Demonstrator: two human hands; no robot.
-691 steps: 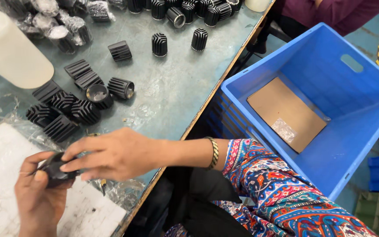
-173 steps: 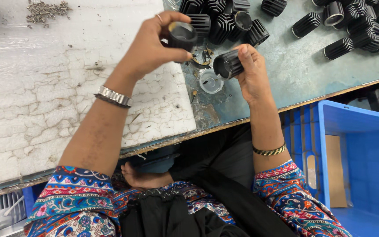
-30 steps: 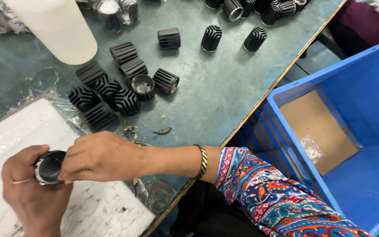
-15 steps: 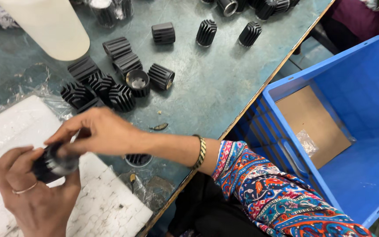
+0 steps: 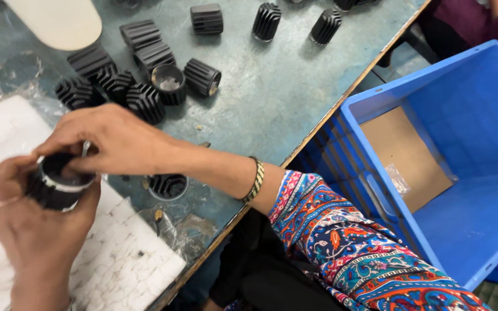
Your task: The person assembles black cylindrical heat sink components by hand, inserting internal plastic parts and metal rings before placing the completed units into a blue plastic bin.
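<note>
Right hand (image 5: 116, 144) has moved left since a moment ago; fingertips now sit on top rim of black ribbed cup (image 5: 59, 184). Left hand (image 5: 36, 230) wraps cup from below, fingers tight round ribbed side. Right hand fingers pinched together at cup's open mouth. Cup held above white foam sheet (image 5: 122, 259), near front edge of grey-green table (image 5: 272, 98). One more ribbed cup (image 5: 168, 185) stands on table under right wrist. Pile of same black cups (image 5: 139, 75) farther back. Blue crate (image 5: 462, 161) stands beside table, brown card inside.
</note>
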